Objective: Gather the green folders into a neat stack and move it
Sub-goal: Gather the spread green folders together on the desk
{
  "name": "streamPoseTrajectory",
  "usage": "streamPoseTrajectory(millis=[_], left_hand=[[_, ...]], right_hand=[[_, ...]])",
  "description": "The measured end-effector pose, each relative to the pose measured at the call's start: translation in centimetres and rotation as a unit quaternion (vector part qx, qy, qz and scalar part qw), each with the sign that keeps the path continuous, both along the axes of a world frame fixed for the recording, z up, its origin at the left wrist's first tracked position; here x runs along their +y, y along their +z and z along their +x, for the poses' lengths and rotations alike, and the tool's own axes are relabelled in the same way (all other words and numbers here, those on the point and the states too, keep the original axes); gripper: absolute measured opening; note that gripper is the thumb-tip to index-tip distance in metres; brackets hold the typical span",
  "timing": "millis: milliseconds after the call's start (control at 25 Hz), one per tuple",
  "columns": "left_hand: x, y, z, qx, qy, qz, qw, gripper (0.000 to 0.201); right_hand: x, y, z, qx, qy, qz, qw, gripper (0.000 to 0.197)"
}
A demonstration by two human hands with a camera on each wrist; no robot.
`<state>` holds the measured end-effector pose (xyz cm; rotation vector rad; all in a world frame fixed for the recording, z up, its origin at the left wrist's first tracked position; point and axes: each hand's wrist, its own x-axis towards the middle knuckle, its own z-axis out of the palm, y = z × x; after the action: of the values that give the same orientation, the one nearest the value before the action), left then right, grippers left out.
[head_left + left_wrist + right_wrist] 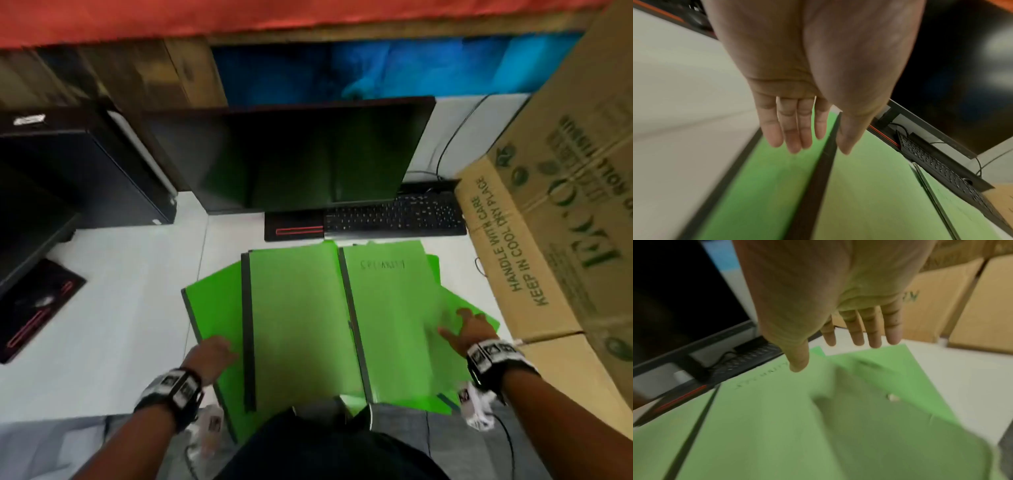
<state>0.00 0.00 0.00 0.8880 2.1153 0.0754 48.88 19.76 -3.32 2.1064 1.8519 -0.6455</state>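
Several green folders with dark spines lie fanned and overlapping on the white table (pixel 120 325) in front of me. The middle folder (pixel 294 322) and a handwritten one (pixel 394 308) lie on top. A lower folder (pixel 212 308) sticks out to the left, others (pixel 479 318) to the right. My left hand (pixel 214 353) hovers over the left folder (pixel 760 186) with straight fingers (pixel 793 129). My right hand (pixel 464 329) is spread flat above the right-hand folders (pixel 890 369), fingers (pixel 873 331) extended, holding nothing.
A dark monitor (pixel 298 154) and a black keyboard (pixel 394 216) stand just behind the folders. A large cardboard box (pixel 555 222) crowds the right side. A black computer case (pixel 78 164) and a dark pad (pixel 37 308) sit at the left.
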Motion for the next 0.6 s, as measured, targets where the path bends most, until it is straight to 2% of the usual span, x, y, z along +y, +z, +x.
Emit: streamPoseTrajectory(millis=[80,240,400,480,520,600], left_hand=[[1.8,-1.6,1.1,-0.027,0.081,0.021,0.996,0.059],[4.6,-3.1,3.8,-0.023,0.17,0.035,0.984,0.087],[5.7,-4.1,4.4,-0.035,0.261,0.004,0.965,0.089],[5.8,-4.8,4.0,-0.058,0.283,0.003,0.957,0.078],[5.8,-4.8,3.8,-0.063,0.289,0.017,0.955,0.071],[5.6,-4.7,3.5,-0.066,0.295,0.052,0.952,0.055]], right_hand=[[0.1,-0.7,-1.4,-0.004,-0.065,-0.012,0.998,0.088],[-1.5,-2.3,-5.7,0.019,-0.096,-0.037,0.995,0.11],[-1.7,-2.3,-7.9,-0.011,-0.149,-0.021,0.989,0.126],[-1.1,-2.7,-7.6,-0.011,-0.182,-0.004,0.983,0.118],[-0.6,-2.8,-7.1,0.016,-0.2,0.002,0.98,0.108],[0.4,-2.6,-5.9,0.134,-0.257,0.014,0.957,0.073]])
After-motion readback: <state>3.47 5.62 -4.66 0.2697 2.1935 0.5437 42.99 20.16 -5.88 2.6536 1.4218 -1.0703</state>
